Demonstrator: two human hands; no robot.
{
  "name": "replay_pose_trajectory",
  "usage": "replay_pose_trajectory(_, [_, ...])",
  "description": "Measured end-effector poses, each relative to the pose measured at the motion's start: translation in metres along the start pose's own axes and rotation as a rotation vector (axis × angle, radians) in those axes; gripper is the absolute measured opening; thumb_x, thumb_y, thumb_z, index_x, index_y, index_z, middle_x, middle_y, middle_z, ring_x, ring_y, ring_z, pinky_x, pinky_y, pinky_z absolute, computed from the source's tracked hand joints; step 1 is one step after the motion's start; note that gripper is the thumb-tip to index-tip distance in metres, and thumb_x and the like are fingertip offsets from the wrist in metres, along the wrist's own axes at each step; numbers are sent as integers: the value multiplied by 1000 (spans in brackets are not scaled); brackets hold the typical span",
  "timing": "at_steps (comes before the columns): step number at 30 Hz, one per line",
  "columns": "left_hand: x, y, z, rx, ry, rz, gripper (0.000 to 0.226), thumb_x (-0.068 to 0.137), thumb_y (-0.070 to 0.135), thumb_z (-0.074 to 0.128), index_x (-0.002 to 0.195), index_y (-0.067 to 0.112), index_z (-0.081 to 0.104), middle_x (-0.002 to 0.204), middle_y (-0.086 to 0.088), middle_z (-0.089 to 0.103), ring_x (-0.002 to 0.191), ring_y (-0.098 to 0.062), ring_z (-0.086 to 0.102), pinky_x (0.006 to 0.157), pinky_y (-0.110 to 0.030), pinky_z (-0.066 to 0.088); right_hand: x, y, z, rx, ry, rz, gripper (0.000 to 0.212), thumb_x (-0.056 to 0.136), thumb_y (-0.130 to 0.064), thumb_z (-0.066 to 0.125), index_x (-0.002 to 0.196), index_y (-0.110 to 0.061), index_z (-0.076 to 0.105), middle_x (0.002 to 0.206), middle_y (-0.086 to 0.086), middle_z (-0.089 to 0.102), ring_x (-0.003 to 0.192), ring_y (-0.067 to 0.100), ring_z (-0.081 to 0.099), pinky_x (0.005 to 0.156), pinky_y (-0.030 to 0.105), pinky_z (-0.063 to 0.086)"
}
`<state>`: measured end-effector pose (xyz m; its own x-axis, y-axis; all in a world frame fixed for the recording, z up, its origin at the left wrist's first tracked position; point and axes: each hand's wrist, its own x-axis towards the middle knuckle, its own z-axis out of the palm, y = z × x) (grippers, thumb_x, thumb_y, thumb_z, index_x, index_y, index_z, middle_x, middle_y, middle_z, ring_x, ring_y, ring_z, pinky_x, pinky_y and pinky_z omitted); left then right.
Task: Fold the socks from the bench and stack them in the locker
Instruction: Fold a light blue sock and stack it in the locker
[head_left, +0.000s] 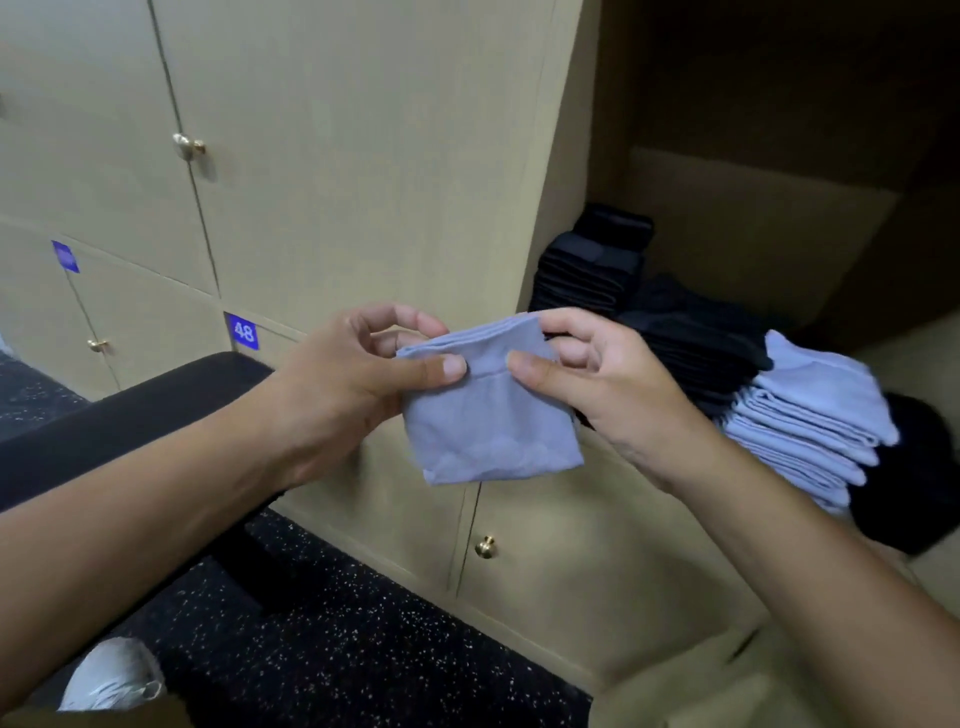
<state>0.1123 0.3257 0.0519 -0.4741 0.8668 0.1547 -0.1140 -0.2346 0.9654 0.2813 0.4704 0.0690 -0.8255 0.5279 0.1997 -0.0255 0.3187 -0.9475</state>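
Both hands, the left hand (358, 374) and right hand (597, 384), pinch the folded sock (488, 415) (top edge) to keep it flat for the locker (753, 223) stack.

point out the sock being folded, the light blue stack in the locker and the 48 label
folded sock (493, 431), head view, lower flat face
light blue stack (815, 415), head view, folded edges
48 label (243, 331), head view, on the digits

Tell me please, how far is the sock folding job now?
Done: folded light blue socks and black socks are stacked in the open locker. In hand: left hand and right hand pinch a folded light blue sock. Left: stacking it; the bench's top is hidden.
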Motion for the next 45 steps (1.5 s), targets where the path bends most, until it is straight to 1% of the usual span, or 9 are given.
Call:
replay_pose_trajectory(6, [13,-5,41,39,-74,-48,35,82,20,74,107,-4,71,102,-14,77,91,-23,73,79,-28,60,-24,1,-30,2,206,-11,21,95,-16,70,110,-1,68,100,13,78,94,24,76,81,35,59])
replay_pose_trajectory(11, [15,-10,72,123,-172,-156,51,89,38,75,122,0,69,120,-18,73,109,-38,69,107,-57,48,-36,6,-52,2,397,-42,17,98,-21,68,104,-5,66,100,26,71,89,34,72,80,46,55])
replay_pose_trajectory(16, [24,-6,109,262,-209,-94,29,96,27,70,118,8,72,109,-15,77,103,-36,73,92,-52,59,-40,15,-72,-11,554,-17,16,97,-26,68,98,-10,67,96,20,73,96,41,70,84,54,56])
replay_pose_trajectory(20, [34,-3,131,355,-180,-38,21,97,21,66,112,8,71,98,-10,79,92,-28,77,79,-42,64,-42,20,-89,-86,611,20,18,96,-32,67,94,-14,65,92,20,70,74,31,66,54,27,43])
replay_pose_trajectory(26, [52,13,150,375,-275,-153,31,97,33,64,89,3,69,69,0,71,50,-8,63,42,-14,43,-48,22,-105,-14,363,5,15,99,-21,67,105,-8,67,98,18,75,90,32,74,74,35,54])
replay_pose_trajectory(32, [66,24,151,402,-438,-409,30,93,28,67,98,-1,73,95,-16,77,73,-20,74,52,-22,53,-54,19,-112,34,284,17,23,100,-20,66,111,0,67,108,28,70,88,19,66,76,29,49])
replay_pose_trajectory(39, [71,18,156,234,-257,-210,40,99,28,62,116,-8,64,111,-21,75,93,-27,73,75,-31,60,-57,11,-120,509,232,237,38,102,-42,56,128,-16,66,120,3,75,112,17,71,95,36,56])
replay_pose_trajectory(41, [71,17,159,161,-170,-150,33,97,26,66,112,-3,63,108,-19,76,92,-26,75,72,-28,62,-58,11,-123,600,166,249,40,100,-35,60,135,-17,60,127,6,72,120,23,68,108,47,49])
replay_pose_trajectory(45, [73,18,164,187,-9,-30,24,89,19,77,98,11,56,86,-8,71,74,-17,72,58,-25,56,-57,14,-123,578,147,217,35,100,-19,61,133,-11,61,126,9,72,118,26,69,103,42,54])
